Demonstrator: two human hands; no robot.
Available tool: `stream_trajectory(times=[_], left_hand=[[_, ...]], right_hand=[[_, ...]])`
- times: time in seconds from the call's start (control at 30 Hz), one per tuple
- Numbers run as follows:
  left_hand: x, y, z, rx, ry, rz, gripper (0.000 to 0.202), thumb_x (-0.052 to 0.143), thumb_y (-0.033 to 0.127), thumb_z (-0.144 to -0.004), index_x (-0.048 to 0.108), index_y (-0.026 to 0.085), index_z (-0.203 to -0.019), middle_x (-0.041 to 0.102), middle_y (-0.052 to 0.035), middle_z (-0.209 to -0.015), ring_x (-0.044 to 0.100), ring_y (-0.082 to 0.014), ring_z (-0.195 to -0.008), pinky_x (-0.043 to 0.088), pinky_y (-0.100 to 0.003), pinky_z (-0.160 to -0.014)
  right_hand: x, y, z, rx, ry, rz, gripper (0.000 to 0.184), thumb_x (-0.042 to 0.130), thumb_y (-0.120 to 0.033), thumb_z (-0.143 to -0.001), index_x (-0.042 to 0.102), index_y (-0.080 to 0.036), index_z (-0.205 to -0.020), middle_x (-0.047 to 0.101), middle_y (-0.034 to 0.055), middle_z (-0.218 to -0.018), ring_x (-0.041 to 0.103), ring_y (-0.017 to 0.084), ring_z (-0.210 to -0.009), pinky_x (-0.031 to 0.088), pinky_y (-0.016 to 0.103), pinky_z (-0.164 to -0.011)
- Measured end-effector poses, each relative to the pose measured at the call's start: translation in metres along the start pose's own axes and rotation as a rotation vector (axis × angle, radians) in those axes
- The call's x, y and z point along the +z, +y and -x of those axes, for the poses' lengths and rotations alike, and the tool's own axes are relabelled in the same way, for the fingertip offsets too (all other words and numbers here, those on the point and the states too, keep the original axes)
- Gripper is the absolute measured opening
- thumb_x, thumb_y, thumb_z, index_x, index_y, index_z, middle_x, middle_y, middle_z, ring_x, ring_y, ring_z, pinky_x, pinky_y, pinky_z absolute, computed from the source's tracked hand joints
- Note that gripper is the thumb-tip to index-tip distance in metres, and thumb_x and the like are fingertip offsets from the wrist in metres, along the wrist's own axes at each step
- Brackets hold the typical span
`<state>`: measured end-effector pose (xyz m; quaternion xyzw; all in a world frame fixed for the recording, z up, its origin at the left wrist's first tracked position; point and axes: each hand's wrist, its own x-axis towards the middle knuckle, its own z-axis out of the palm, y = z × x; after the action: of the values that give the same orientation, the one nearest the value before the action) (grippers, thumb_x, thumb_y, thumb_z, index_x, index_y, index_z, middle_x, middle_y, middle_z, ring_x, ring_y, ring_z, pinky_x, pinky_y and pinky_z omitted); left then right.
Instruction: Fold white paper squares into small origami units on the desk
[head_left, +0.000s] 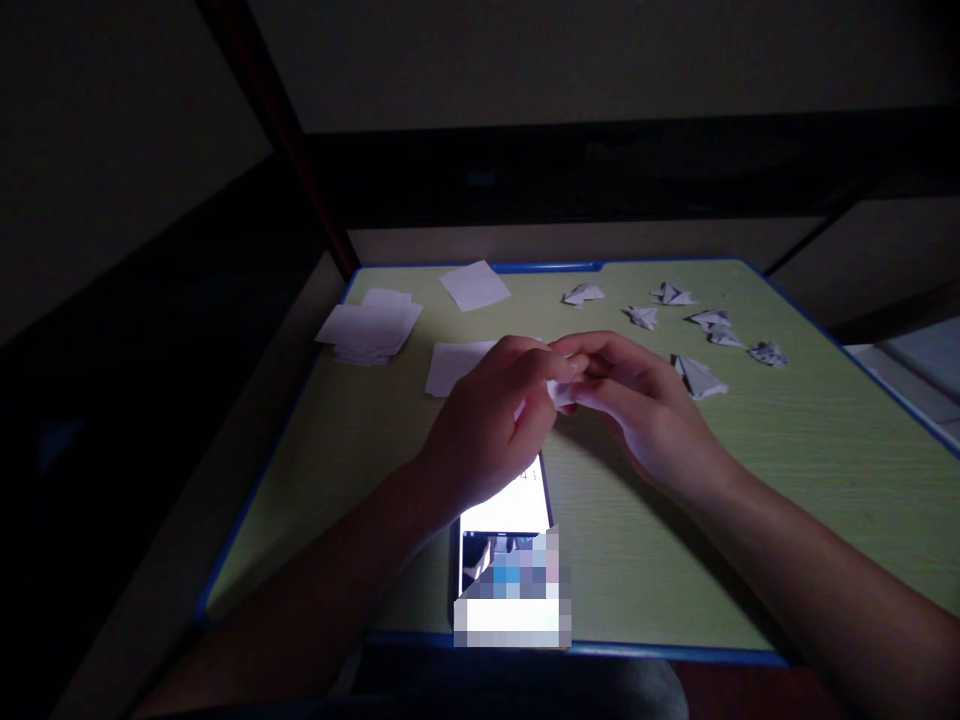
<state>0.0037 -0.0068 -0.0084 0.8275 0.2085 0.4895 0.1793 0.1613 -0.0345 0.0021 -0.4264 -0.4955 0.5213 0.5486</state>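
Between my fingertips is a small folded piece of white paper (559,393), mostly hidden by the hands. My left hand (499,415) is closed on its left side, thumb and fingers pinching it. My right hand (637,400) grips the same paper from the right, its thumb along the near side. Both hands are raised over the middle of the table, above a lit phone (504,510) lying on it. Behind my left hand a white sheet of paper (456,367) lies flat, partly covered from view.
The green table (750,530) has a blue edge. At its far left is a stack of white paper sheets (369,328), with a single square sheet (475,285) to the right of it. Several folded paper pieces (699,376) are scattered at the right rear. Dark walls surround the table.
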Motion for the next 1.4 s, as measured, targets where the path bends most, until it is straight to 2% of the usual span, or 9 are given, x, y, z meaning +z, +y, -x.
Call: stream_trajectory(times=[0.17, 0.63, 0.8, 0.93, 1.2, 1.4], left_hand=[[0.0003, 0.0012, -0.0006, -0.004, 0.007, -0.031, 0.021, 0.048, -0.001, -0.081, 0.056, 0.018, -0.088, 0.06, -0.0053, -0.095, 0.059, -0.0142, -0.089, 0.05, -0.03, -0.076], [0.0013, 0.0005, -0.0001, -0.033, -0.007, -0.041, 0.022, 0.061, 0.002, -0.076, 0.053, 0.018, -0.089, 0.06, -0.0024, -0.089, 0.059, -0.0132, -0.083, 0.05, -0.027, -0.07], [0.0004, 0.0017, -0.0003, -0.091, -0.016, -0.011, 0.02, 0.063, 0.004, -0.076, 0.054, 0.017, -0.088, 0.062, -0.0025, -0.087, 0.06, -0.0123, -0.079, 0.049, -0.024, -0.064], [0.0005, 0.0017, -0.0005, -0.103, -0.02, -0.01, 0.02, 0.064, 0.004, -0.075, 0.055, 0.016, -0.088, 0.062, -0.0024, -0.086, 0.059, -0.0118, -0.077, 0.049, -0.023, -0.064], [0.0023, -0.0019, 0.0023, -0.115, -0.018, 0.036, 0.02, 0.064, 0.007, -0.076, 0.053, 0.018, -0.09, 0.061, -0.0019, -0.087, 0.058, -0.011, -0.075, 0.05, -0.023, -0.063], [0.0028, -0.0022, 0.0038, -0.141, -0.046, 0.05, 0.021, 0.062, 0.007, -0.078, 0.05, 0.018, -0.091, 0.06, -0.0012, -0.087, 0.058, -0.0097, -0.07, 0.05, -0.023, -0.061]], right_hand=[[0.0014, -0.0007, -0.0004, 0.038, 0.006, -0.025, 0.025, 0.065, -0.012, -0.068, 0.065, -0.018, -0.092, 0.063, -0.0021, -0.068, 0.055, 0.011, -0.061, 0.044, 0.028, -0.06], [-0.0001, -0.0024, -0.0006, 0.051, -0.001, -0.021, 0.02, 0.065, -0.014, -0.071, 0.066, -0.02, -0.09, 0.06, -0.0026, -0.066, 0.053, 0.012, -0.059, 0.042, 0.028, -0.059], [-0.0034, -0.0011, -0.0013, 0.016, 0.008, -0.034, 0.008, 0.063, -0.019, -0.077, 0.07, -0.019, -0.083, 0.062, -0.0003, -0.072, 0.052, 0.011, -0.062, 0.04, 0.026, -0.058], [-0.0044, 0.0003, -0.0028, 0.033, 0.014, -0.018, 0.004, 0.068, -0.023, -0.076, 0.07, -0.019, -0.078, 0.061, -0.0011, -0.069, 0.049, 0.01, -0.059, 0.037, 0.026, -0.055], [-0.0017, -0.005, -0.0029, 0.103, 0.024, -0.082, 0.013, 0.073, -0.02, -0.068, 0.07, -0.021, -0.08, 0.058, -0.0031, -0.063, 0.047, 0.01, -0.056, 0.036, 0.026, -0.054], [-0.002, -0.0055, -0.0031, 0.127, -0.012, -0.081, 0.017, 0.072, -0.018, -0.067, 0.068, -0.022, -0.084, 0.058, -0.0035, -0.064, 0.049, 0.011, -0.056, 0.038, 0.027, -0.055]])
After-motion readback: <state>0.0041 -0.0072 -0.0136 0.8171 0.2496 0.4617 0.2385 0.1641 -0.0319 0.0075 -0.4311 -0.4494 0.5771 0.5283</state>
